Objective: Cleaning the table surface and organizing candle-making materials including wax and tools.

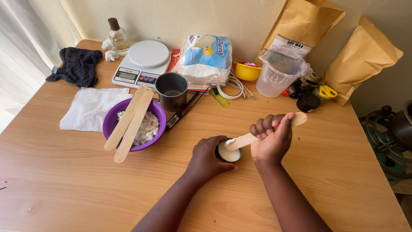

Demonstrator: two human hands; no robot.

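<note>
Left hand [207, 160]: lower centre of the frame, its grip wrapped around the left side of a small round tin [228, 153] that stands on the worktop [300, 189].
Tin: just below the middle of the frame, filled with a pale creamy liquid, held between the two hands.
Right hand [272, 139]: just right of the tin, grip closed in a fist around a flat wooden stick [262, 132].
Stick: tilted, its lower left tip coated white and dipping into the tin, its upper right end poking out past the thumb.
Purple bowl [133, 123]: left of centre, holding white flakes, with two more wooden sticks [128, 124] laid across its rim.
White cloth [90, 108]: just left of the bowl, flat on the worktop.
Metal cup [171, 90]: above and right of the bowl, beside a thin black thermometer [182, 112].
Kitchen scale [141, 63]: upper left, white, round plate on top.
Plastic jug [279, 72]: upper right of centre, clear.
Paper bags [365, 60]: far upper right, brown, leaning on the wall.
</note>
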